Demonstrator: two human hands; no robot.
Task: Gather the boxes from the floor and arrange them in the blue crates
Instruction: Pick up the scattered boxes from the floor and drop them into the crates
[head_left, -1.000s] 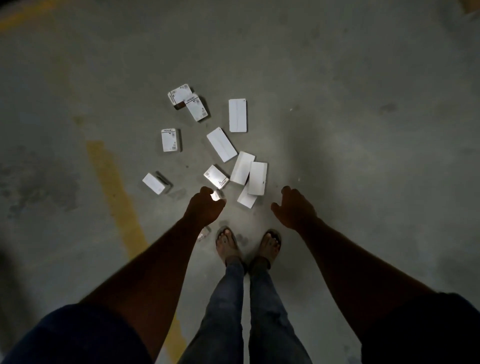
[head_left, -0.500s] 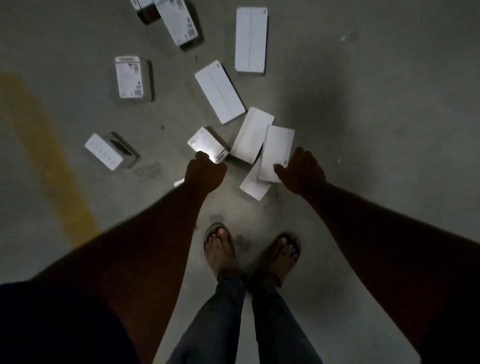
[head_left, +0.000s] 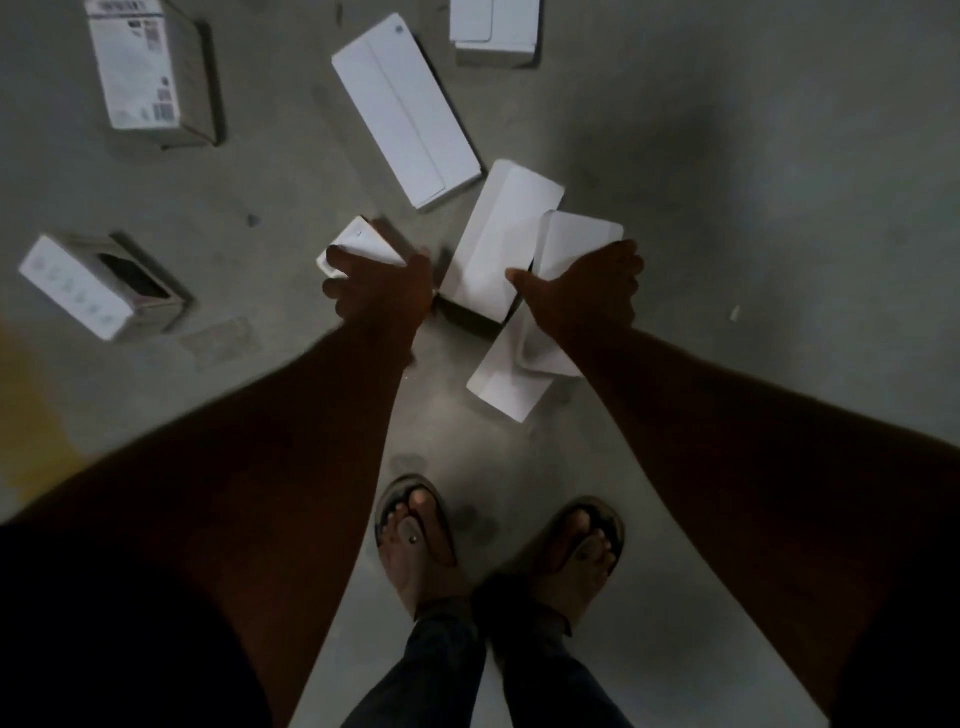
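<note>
On the bare concrete floor (head_left: 727, 156), just ahead of two sandalled feet (head_left: 415, 525), white boxes lie scattered, and the step in hand is the very first one: picking up.

The left hand (head_left: 379, 291) is spread wide, fingers splayed, over a small box (head_left: 363, 241). It touches the box, but nothing shows a closed grip.

The right hand (head_left: 582, 291) lies over the near end of a flat box (head_left: 576, 234), thumb stretched out to the side. Its fingers drop past the far edge, so I cannot tell whether they have curled round it.

That flat box overlaps a second one (head_left: 498, 234), and a third (head_left: 511, 384) pokes out beneath the wrist.

Farther off lie:
- a long flat box (head_left: 405, 109)
- a labelled carton (head_left: 135, 67)
- an open-ended box (head_left: 78, 283) on the left
- another box cut by the top edge (head_left: 493, 31)

The blue crates are nowhere in view (so none of these boxes is yet in a crate).

The next move likely calls for each hand to close firmly on its own box. The right hand must lift its box clear of the overlapped pile without dragging the neighbours — then carry both to wherever the crates stand.
</note>
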